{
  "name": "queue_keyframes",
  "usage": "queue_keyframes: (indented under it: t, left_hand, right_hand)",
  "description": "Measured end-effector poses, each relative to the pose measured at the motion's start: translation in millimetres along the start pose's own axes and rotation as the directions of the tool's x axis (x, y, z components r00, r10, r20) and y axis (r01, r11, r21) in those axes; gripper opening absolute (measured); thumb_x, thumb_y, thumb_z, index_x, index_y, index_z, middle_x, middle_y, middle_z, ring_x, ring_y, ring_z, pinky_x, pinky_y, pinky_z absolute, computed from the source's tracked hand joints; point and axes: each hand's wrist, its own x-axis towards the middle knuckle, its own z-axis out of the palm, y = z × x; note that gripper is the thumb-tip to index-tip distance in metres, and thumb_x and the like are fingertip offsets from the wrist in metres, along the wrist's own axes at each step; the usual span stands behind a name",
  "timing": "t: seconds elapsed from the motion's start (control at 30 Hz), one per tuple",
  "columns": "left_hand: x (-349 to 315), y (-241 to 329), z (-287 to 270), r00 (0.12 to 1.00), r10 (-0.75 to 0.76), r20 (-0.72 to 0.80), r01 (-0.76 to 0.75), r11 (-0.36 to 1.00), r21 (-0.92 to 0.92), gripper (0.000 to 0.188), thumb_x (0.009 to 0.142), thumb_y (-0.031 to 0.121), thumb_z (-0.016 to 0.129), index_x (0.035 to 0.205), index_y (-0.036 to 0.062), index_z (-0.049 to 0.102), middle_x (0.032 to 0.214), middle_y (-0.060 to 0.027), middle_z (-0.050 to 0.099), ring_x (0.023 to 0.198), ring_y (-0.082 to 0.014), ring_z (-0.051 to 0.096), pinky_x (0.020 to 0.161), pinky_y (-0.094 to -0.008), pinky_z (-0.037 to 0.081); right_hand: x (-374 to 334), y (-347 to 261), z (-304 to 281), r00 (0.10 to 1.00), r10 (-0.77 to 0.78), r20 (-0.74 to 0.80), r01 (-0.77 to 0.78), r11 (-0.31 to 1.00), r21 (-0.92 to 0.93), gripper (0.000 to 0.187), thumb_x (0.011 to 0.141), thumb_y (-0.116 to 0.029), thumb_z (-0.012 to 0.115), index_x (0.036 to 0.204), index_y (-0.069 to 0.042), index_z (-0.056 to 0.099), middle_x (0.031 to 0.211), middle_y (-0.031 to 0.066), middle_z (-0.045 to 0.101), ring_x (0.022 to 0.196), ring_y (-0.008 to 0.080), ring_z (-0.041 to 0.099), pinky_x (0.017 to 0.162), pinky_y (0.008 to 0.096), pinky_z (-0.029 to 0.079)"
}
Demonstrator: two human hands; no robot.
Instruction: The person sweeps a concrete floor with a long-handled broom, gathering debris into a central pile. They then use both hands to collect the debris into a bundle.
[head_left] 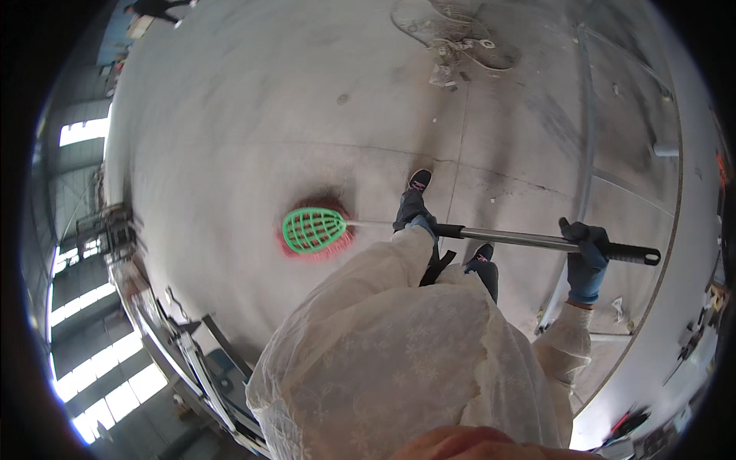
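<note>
As hands (411, 212) (587, 253) grip, pole (506, 238) spanning both

"How do we hold our left hand (414, 216)?"
"Curled closed near the view's centre, the left forearm (389, 259) pointing toward two o'clock."
"And our right hand (587, 254)?"
"Out at three o'clock, also curled closed, the right forearm (567, 337) angled almost to twelve."

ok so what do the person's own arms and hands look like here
The right hand wears a dark grey glove with a blue cuff; the left hand appears gloved to match, blue near the wrist. The right sleeve and left sleeve are loose, wrinkled, off-white and thin-looking.
</note>
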Motion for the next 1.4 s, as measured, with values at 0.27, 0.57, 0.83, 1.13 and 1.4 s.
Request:
queue_keyframes:
  t: [0.27,0.57,0.83,1.13,1.4]
  left_hand:
    - [-59,52,84,0.995,-0.051,-0.083,0.066,0.979,0.195,0.011,0.086,0.008,0.047,0.093,0.0121,0.054,0.078,-0.0053,0.061,0.061,-0.0161,0.06,0.065,-0.0294,0.054]
    - [-103,84,203,0.943,-0.003,0.332,-0.176,0.843,0.508,0.012,0.088,0.006,0.046,0.099,0.0052,0.049,0.078,-0.0113,0.058,0.053,-0.024,0.057,0.047,-0.0343,0.051]
    - [-86,227,281,0.729,-0.083,0.679,-0.409,0.743,0.53,0.008,0.086,0.003,0.049,0.092,0.0068,0.045,0.07,-0.0092,0.048,0.057,-0.0241,0.053,0.055,-0.0408,0.054]
    - [-69,323,165,0.753,-0.48,0.45,-0.134,0.558,0.819,0.015,0.081,0.022,0.047,0.068,0.0142,0.048,0.046,0.0027,0.035,0.042,-0.0106,0.036,0.041,-0.0237,0.032]
    - [-75,402,69,0.742,-0.63,0.23,-0.163,0.163,0.973,0.025,0.08,0.034,0.051,0.059,0.0255,0.041,0.045,0.0067,0.031,0.038,-0.0104,0.03,0.037,-0.0251,0.021]
  right_hand:
    - [25,-36,144,0.925,-0.3,-0.233,0.264,0.949,-0.173,0.017,0.079,-0.011,0.058,0.093,-0.003,0.052,0.089,0.0094,0.058,0.085,0.022,0.057,0.108,0.0563,0.023]
    - [-55,28,223,0.707,-0.509,-0.491,0.454,0.859,-0.238,0.012,0.086,-0.007,0.052,0.095,0.0,0.056,0.104,0.0138,0.063,0.103,0.0294,0.058,0.11,0.0573,0.024]
    - [-55,158,334,0.657,-0.587,-0.473,0.555,0.801,-0.224,0.018,0.085,-0.004,0.049,0.101,-0.003,0.058,0.11,0.0154,0.063,0.108,0.0336,0.058,0.105,0.0563,0.033]
    - [-236,270,411,0.155,-0.342,-0.927,0.697,0.702,-0.143,0.01,0.087,-0.011,0.053,0.088,-0.002,0.056,0.089,0.0123,0.061,0.087,0.0294,0.061,0.094,0.0523,0.045]
    - [-368,396,611,-0.408,-0.362,-0.838,0.677,0.496,-0.544,0.019,0.086,-0.011,0.057,0.102,-0.002,0.057,0.096,0.011,0.063,0.095,0.0278,0.059,0.102,0.0528,0.037]
